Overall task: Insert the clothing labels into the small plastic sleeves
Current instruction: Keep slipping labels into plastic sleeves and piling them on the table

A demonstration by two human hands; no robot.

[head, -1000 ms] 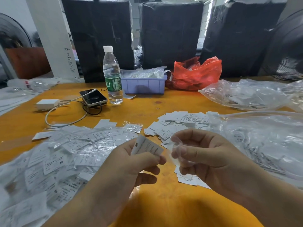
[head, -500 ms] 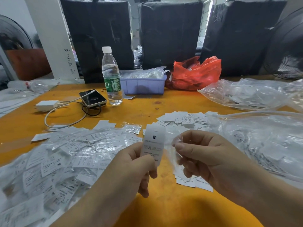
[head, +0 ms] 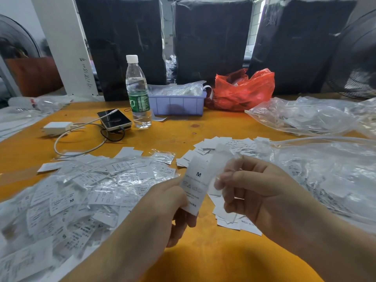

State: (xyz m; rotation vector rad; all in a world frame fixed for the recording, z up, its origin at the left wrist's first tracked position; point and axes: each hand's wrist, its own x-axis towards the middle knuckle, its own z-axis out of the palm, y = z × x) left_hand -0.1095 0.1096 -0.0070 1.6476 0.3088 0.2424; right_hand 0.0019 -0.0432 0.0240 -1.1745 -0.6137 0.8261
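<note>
Head view: a label (head: 195,185) marked M is pinched upright by the left hand (head: 162,206) at frame centre; a clear sleeve (head: 220,159), blurred, is pinched by the right hand (head: 262,192) just beside it. Insertion is judged pending: the sleeve mouth must be opened and the label's edge aligned. Bare table (head: 203,261) lies below; the sleeved pile (head: 81,190) crowds lower left.

The scene is seen through one wide-angle camera worn on the head, aimed forward and down across the table (head: 203,129). The hands are caught close beneath the lens at lower centre, while the far edge and the black bales (head: 211,39) behind it are kept at the top.
</note>
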